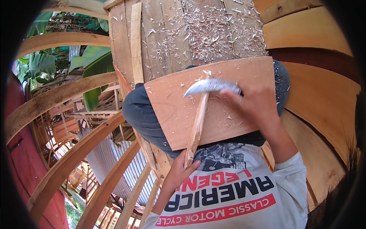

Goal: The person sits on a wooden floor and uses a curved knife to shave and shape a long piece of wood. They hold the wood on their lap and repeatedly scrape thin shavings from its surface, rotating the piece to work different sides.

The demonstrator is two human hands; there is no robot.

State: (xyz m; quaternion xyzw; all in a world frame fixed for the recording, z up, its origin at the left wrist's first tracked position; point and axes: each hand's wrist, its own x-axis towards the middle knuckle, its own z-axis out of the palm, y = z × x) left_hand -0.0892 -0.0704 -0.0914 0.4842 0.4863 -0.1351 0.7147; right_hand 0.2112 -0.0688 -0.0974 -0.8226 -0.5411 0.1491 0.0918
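Note:
Across my lap lies a flat reddish-brown board (167,110) with a curved far edge. My left hand (180,168) is closed around the near end of a narrow wooden stick (197,128), close to my body. The stick slants away over the board, and its far end looks pale and whittled. My right hand (254,106), slightly smeared by motion, grips the dark handle of a knife (207,87). Its curved, blurred blade points left and crosses over the stick near the far end; whether it touches the wood I cannot tell.
Curled wood shavings (209,36) cover the plank floor (154,45) ahead, where a loose batten (136,42) lies. Curved timber ribs (65,89) with open gaps rise at left, with corrugated metal sheets (110,164) beyond. Curved planking (312,99) walls the right side.

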